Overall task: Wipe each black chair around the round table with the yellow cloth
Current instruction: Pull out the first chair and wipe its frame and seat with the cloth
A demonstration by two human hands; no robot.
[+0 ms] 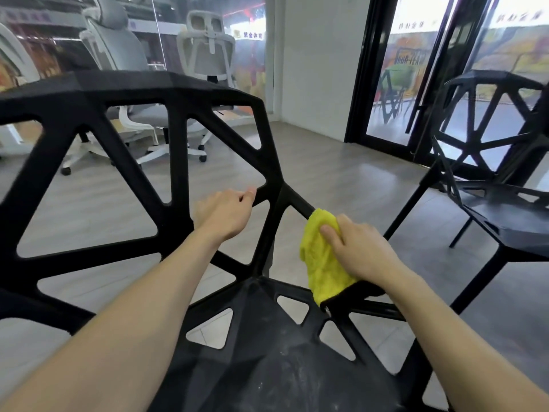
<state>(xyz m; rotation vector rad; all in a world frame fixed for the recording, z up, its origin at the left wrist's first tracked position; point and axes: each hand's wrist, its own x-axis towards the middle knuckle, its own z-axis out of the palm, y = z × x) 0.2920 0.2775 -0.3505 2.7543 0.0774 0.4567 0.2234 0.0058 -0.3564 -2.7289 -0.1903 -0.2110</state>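
Head view shows the left hand [225,217] gripping the black chair [124,114] strut while the right hand [361,249], at 4 o'clock, clamps the yellow cloth [322,257] around a side bar; the grip should stay wrapped for full contact.

Grey floor [326,173]: black chairs [133,108], white office chairs [205,60].

Both forearms are bare to the elbow, no sleeves showing. The left hand [225,215] and right hand [359,251] wear nothing.

Two white-framed office chairs, grey mesh [118,46] [208,52], far left behind glass. Black-framed glass door [383,69] far right. Grey plank floor [326,173].
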